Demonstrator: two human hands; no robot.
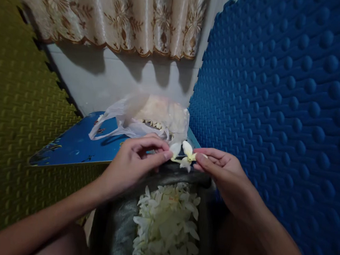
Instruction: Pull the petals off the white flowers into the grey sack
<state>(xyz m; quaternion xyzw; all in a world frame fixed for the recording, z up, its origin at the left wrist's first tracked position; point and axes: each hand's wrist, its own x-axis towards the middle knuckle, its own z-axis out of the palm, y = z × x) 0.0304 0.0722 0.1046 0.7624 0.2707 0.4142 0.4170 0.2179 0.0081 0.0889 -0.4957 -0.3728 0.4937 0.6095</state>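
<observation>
Between my two hands is a white flower (188, 152) with pale petals and a yellowish middle. My left hand (141, 152) pinches a petal on its left side between thumb and forefinger. From the other side my right hand (220, 163) has its thumb and fingers closed on the flower's right part. Below them a heap of white petals (168, 225) lies on a dark grey cloth (123, 226) over my lap. Just beyond my hands a thin white plastic bag (162, 111) lies with small pale buds (152, 124) showing at its mouth.
A blue printed board (77, 143) is under the bag. A green textured mat (21, 104) stands on the left and a blue studded mat (284, 93) on the right. Behind are a pale wall (118, 76) and an embroidered curtain (122, 17).
</observation>
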